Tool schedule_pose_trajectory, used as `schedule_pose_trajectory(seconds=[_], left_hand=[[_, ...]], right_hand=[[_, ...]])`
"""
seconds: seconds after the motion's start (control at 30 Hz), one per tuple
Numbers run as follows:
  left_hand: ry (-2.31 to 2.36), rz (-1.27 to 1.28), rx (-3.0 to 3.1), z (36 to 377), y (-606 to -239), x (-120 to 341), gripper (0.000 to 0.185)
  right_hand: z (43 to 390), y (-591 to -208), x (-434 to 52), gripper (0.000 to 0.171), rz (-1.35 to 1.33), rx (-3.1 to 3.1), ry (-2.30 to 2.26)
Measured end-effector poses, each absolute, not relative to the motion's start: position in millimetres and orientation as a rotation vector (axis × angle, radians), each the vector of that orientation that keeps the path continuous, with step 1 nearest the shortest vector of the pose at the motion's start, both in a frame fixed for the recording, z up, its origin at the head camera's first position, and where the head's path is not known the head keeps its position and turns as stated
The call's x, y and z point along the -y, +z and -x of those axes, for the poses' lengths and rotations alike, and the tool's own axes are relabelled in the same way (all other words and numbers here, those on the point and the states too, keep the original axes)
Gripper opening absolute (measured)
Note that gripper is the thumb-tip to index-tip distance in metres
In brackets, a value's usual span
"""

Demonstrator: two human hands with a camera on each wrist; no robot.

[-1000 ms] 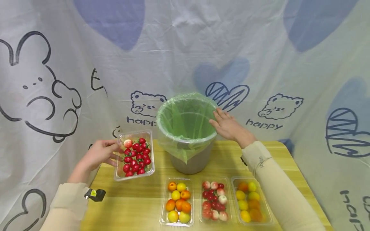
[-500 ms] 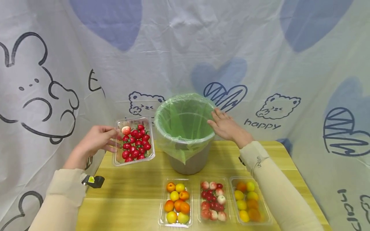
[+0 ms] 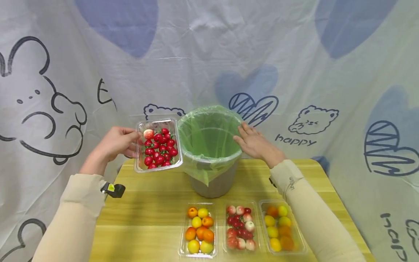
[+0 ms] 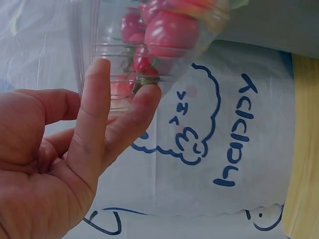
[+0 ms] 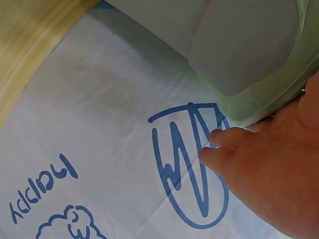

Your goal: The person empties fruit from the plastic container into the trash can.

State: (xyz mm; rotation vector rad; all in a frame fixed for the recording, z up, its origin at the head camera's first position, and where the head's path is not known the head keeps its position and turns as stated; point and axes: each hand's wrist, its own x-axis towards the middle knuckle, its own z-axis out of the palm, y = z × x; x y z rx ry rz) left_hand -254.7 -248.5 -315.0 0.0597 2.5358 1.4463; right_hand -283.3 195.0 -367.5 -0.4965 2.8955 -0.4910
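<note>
up and across: clear plastic tray (image 3: 179, 143) of cherry tomatoes (image 3: 160, 148) now at the left rim of the grey bin (image 3: 211, 183)!

lifted again, and brought rightward too, in the grip of the left hand (image 3: 119, 142), with thumb and fingers pinching the left wall. well up off the table (image 3: 144, 225) now, and overlapping the rim in the head view; touching or just short of it, cannot tell. reads as a carry in mid-flight, with the load, one pale peach-like fruit (image 3: 148, 134) included, still inside.

over to the right hand (image 3: 256, 143): laid wide, with fingers straight, resting at the right rim over the green liner (image 3: 193, 145). holding nothing, by the look of it; probably just steadying.

and compared with a second ago? lower back then, and left of the bin; higher and closer now. no shift for the right hand. no change in the front row either: orange-and-yellow fruit tray (image 3: 182, 233), red-and-pink fruit tray (image 3: 225, 229), then another yellow-and-orange tray (image 3: 297, 238) beside the right sleeve (image 3: 311, 207).
</note>
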Motion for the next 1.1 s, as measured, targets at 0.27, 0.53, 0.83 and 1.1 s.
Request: schedule_pose_trajectory(seconds=[0.27, 0.53, 0.83, 1.1], left_hand=[[1.46, -0.048, -2.549, 266.3, -296.1, 234.4, 0.047], [1.494, -0.039, -2.549, 278.8, -278.9, 208.6, 0.048], [1.648, -0.008, -2.545, 290.7, -276.6, 184.4, 0.042], [1.8, 0.02, -2.558, 301.3, -283.5, 167.8, 0.041]], right_hand=[[282.6, -365.9, -194.1, 0.071, 0.5, -2.892, -0.49], [283.3, -366.7, -194.3, 0.072, 0.504, -2.894, -0.482], [284.1, -366.7, -194.5, 0.072, 0.494, -2.884, -0.498], [284.4, -367.8, -194.9, 0.07, 0.489, -2.881, -0.507]])
